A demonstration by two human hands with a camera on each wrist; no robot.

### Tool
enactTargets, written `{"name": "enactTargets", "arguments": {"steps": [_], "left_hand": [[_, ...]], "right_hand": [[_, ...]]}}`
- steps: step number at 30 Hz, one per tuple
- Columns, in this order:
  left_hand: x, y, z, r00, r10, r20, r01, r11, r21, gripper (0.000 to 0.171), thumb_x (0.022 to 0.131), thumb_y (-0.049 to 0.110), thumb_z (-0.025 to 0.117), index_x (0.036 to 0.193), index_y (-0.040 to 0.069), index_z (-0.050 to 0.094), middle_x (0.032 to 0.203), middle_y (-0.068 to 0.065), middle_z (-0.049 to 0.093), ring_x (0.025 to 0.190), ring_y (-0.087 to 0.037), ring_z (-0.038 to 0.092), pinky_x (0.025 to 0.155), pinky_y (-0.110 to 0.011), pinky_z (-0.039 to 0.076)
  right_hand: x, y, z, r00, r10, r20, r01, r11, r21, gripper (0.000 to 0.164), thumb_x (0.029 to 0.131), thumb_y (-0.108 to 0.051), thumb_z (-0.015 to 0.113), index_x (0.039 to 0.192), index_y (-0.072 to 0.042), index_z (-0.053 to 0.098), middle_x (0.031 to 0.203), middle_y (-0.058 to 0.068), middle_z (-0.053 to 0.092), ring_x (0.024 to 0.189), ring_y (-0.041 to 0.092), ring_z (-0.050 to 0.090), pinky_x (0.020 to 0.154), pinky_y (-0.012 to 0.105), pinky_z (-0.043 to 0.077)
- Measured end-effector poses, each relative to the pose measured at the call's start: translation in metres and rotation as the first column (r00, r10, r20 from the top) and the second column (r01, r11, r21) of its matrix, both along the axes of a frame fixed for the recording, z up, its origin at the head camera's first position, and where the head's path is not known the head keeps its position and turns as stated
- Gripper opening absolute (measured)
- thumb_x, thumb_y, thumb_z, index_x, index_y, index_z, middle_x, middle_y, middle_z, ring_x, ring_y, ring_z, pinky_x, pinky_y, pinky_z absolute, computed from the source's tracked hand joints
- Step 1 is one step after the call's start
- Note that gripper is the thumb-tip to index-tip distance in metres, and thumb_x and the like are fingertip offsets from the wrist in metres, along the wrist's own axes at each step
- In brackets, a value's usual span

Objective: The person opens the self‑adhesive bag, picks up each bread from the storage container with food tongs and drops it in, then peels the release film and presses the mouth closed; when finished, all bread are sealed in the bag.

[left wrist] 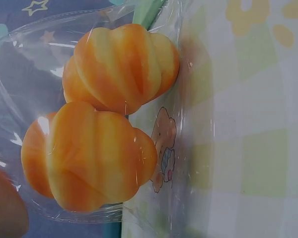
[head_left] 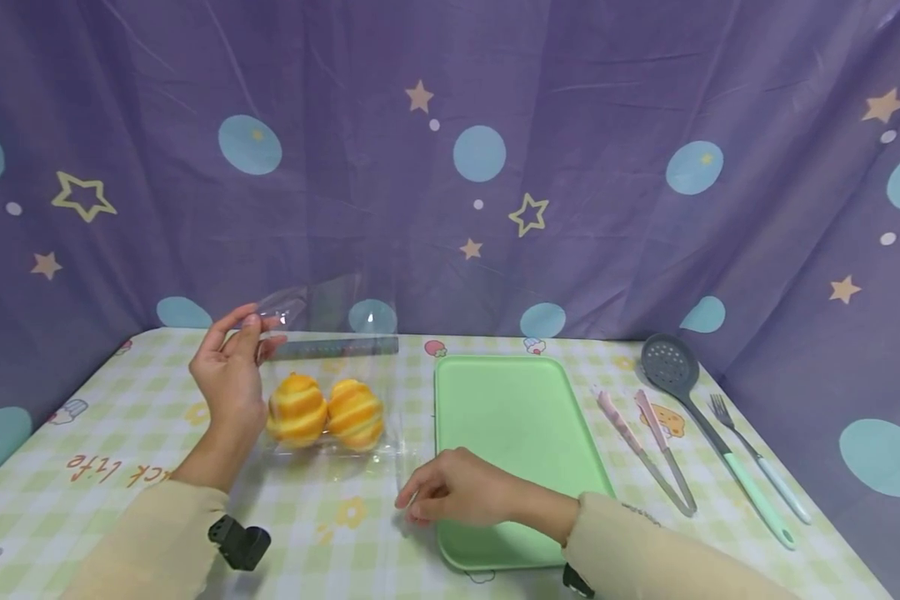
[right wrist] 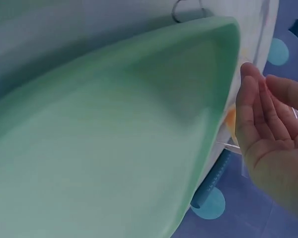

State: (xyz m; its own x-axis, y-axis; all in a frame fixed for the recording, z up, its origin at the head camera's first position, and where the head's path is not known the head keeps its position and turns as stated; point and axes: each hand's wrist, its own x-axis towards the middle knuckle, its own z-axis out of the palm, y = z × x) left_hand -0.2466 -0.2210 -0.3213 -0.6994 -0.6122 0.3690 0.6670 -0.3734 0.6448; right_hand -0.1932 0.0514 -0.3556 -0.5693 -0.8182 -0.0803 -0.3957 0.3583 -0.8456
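Observation:
My left hand [head_left: 230, 362] pinches the upper left edge of a clear plastic bag [head_left: 330, 304] between thumb and fingers, keeping it upright. At the bottom of the bag sit two striped yellow-orange bread rolls [head_left: 297, 410], side by side. The left wrist view shows both rolls [left wrist: 102, 158] close up through the film, with part of a finger at the lower left corner. My right hand [head_left: 461, 487] hovers at the left rim of a green tray [head_left: 513, 417], near the bag's lower right. Its fingers [right wrist: 248, 99] are loosely bent, with nothing visible between them.
Right of the tray lie pink-handled tongs [head_left: 645, 450], a dark slotted ladle [head_left: 671, 362] with a mint handle, and a fork [head_left: 757, 454]. A dark blue-green strip [head_left: 337, 347] lies behind the bag. A checked cloth [head_left: 90, 492] covers the table, and a purple curtain [head_left: 600, 108] hangs behind.

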Motion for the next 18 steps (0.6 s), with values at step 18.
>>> {"name": "enactTargets", "arguments": {"steps": [18], "left_hand": [[0.001,0.001,0.001,1.000,-0.009,0.017,0.010,1.000,-0.023,0.021,0.084,-0.001,0.062,0.102,-0.011,0.060,0.073,-0.015,0.067,0.053,-0.021,0.062,0.052,-0.023,0.050]], "right_hand": [[-0.013,-0.021,-0.014,0.915,0.007,-0.403,0.046,0.992,0.121,0.009,0.073,-0.028,0.075,0.069,-0.020,0.073,0.060,-0.021,0.060,0.055,-0.010,0.051,0.052,0.011,0.042]]}}
